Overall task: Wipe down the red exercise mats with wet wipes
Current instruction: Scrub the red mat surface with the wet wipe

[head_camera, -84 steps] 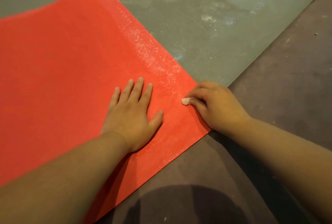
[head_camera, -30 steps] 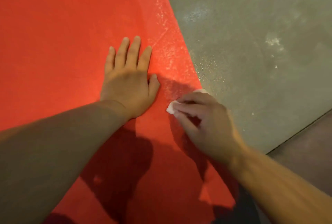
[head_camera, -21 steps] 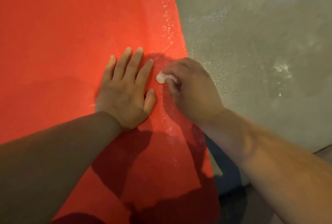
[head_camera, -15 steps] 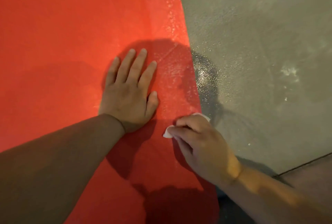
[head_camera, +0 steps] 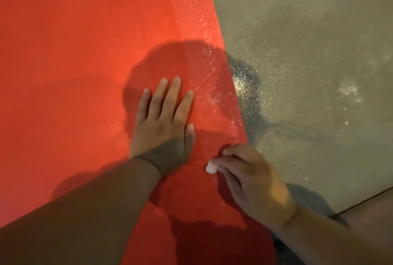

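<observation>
Left hand (head_camera: 163, 128) is planted flat on the big red foam exercise mat (head_camera: 74, 62), fingers straight and only slightly apart. Right hand (head_camera: 248, 179) has its fingers curled round a small scrunched white wet wipe (head_camera: 210, 168), pressing it on the mat near the right edge, beside the grey concrete floor (head_camera: 308, 41).

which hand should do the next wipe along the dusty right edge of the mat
Right. The right hand already pinches the wet wipe and sits by the red mat's whitish, speckled right edge. The left hand lies flat with straight fingers further in, holding nothing, probably steadying the mat.
</observation>
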A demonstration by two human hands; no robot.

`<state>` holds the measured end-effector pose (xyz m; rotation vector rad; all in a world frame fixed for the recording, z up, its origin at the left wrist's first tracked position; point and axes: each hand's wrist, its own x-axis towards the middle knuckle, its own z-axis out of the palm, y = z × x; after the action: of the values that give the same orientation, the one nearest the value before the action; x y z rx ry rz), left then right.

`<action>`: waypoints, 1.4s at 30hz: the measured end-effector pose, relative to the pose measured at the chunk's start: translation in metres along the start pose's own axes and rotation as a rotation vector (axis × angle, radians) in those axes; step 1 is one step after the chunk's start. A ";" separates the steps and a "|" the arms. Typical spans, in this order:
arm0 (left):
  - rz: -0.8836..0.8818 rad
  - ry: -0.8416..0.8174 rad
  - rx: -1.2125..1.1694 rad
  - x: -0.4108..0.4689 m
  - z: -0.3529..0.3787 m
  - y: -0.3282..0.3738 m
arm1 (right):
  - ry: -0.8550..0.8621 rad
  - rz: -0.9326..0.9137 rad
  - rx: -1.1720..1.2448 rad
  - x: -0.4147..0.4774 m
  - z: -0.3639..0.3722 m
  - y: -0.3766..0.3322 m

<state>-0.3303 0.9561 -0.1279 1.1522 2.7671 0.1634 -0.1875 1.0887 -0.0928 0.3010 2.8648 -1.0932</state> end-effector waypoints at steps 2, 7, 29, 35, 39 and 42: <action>0.005 -0.010 0.005 0.001 0.000 0.000 | 0.043 0.082 -0.029 0.032 0.001 0.000; 0.010 0.002 0.018 -0.001 0.002 0.000 | 0.186 0.128 -0.042 0.093 -0.003 0.003; -0.004 0.056 -0.011 -0.002 0.001 0.001 | -0.038 -0.125 -0.033 -0.025 0.009 0.001; 0.026 0.108 -0.018 -0.003 0.005 -0.002 | 0.257 0.120 -0.096 0.081 0.004 0.006; 0.021 0.082 -0.021 -0.004 0.007 -0.001 | 0.176 0.079 -0.082 0.020 0.018 -0.005; -0.008 0.058 -0.031 0.000 0.005 -0.002 | 0.047 0.102 -0.006 -0.038 0.022 -0.019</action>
<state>-0.3309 0.9553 -0.1336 1.1473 2.8081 0.2420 -0.1547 1.0539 -0.0923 0.4732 2.8562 -1.0732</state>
